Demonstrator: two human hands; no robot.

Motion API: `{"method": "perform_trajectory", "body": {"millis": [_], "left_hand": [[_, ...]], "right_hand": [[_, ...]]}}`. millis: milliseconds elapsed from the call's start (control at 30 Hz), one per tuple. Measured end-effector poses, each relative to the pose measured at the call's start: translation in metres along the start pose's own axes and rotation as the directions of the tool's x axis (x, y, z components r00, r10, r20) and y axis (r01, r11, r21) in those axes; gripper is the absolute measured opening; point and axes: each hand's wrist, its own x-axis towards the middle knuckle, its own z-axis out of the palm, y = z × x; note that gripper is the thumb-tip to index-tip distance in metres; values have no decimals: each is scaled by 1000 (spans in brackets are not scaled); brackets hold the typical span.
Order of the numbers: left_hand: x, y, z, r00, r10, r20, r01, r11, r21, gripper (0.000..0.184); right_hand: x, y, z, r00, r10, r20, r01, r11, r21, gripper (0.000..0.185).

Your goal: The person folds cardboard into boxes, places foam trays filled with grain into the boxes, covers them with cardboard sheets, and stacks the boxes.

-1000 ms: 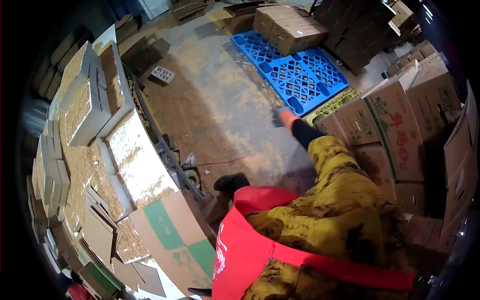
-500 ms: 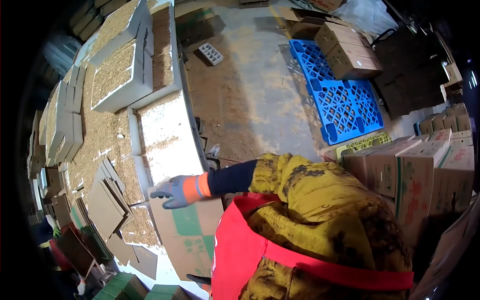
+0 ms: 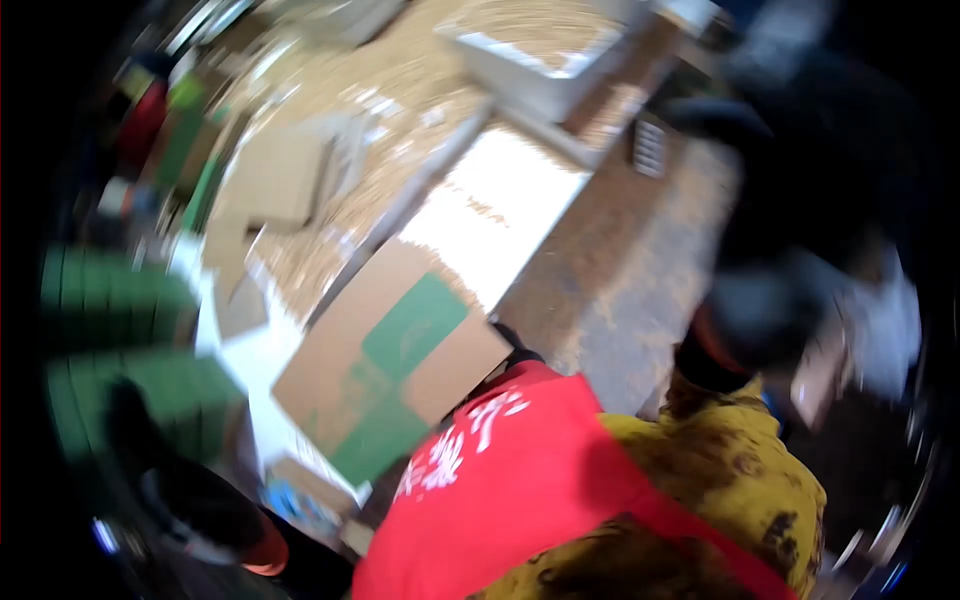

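A flattened brown cardboard box [image 3: 335, 300] with green printing lies on the white surface in front of my red apron [image 3: 520, 450]. My left hand [image 3: 190, 490], in a dark glove with an orange cuff, is at the lower left near green boxes. Its fingers look stretched out, with nothing visible in them. My right hand [image 3: 775, 300], gloved and close to the camera at the right, is dark and smeared by motion; I cannot make out its fingers. Neither hand touches the cardboard box.
White foam trays [image 3: 560, 75] with sawdust-like material stand at the back. More flat cardboard [image 3: 270, 175] lies left of centre. Green boxes [image 3: 145, 400] stand at the lower left. A person in red [image 3: 145, 130] is at the far left. A small white tray [image 3: 648, 150] lies on the floor.
My right hand has left the cardboard box and swung up to the right. My left hand has moved out to the lower left. The view has turned and blurred.
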Motion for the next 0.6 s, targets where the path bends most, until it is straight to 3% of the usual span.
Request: {"method": "perform_trajectory", "body": {"millis": [133, 233, 433, 600], "left_hand": [[-22, 31, -58, 995, 79, -66, -77, 996, 33, 64], [-28, 34, -84, 990, 112, -87, -108, 993, 43, 66], [-41, 23, -115, 987, 92, -133, -74, 989, 131, 70], [-48, 16, -134, 990, -50, -135, 59, 996, 64, 73]], "right_hand": [[37, -43, 51, 923, -344, 172, 326, 937, 125, 56], [52, -61, 82, 863, -455, 220, 425, 889, 170, 57], [64, -81, 122, 806, -561, 190, 540, 827, 155, 58], [81, -99, 162, 827, -549, 122, 518, 828, 215, 60]]}}
